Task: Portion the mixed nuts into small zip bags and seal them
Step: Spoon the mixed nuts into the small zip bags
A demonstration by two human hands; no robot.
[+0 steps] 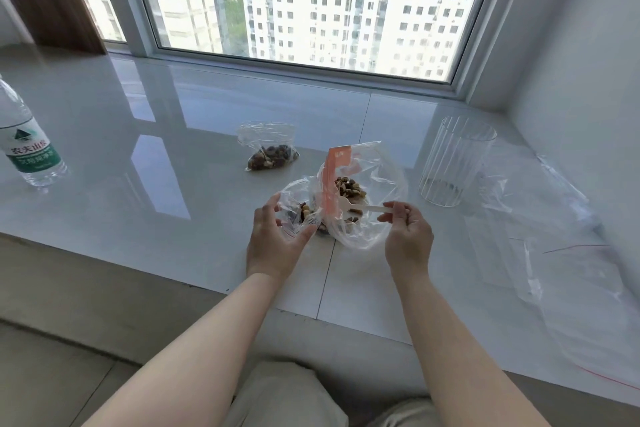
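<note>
Glossy white bench (173, 156) under a wide window (311, 7) w/ tower blocks outside; on it a water bottle (26, 146) far left, a filled bag (268, 147) mid, a clear cup (453, 163) and empty zip bags (571, 270) right. Left hand (277, 236), fingers curled, grips the mouth of a small bag (296, 204) w/ a few nuts in it. Right hand (407, 232) pinches a spoon (363, 206) reaching into the big nut bag (360, 198) just beside it.
</note>
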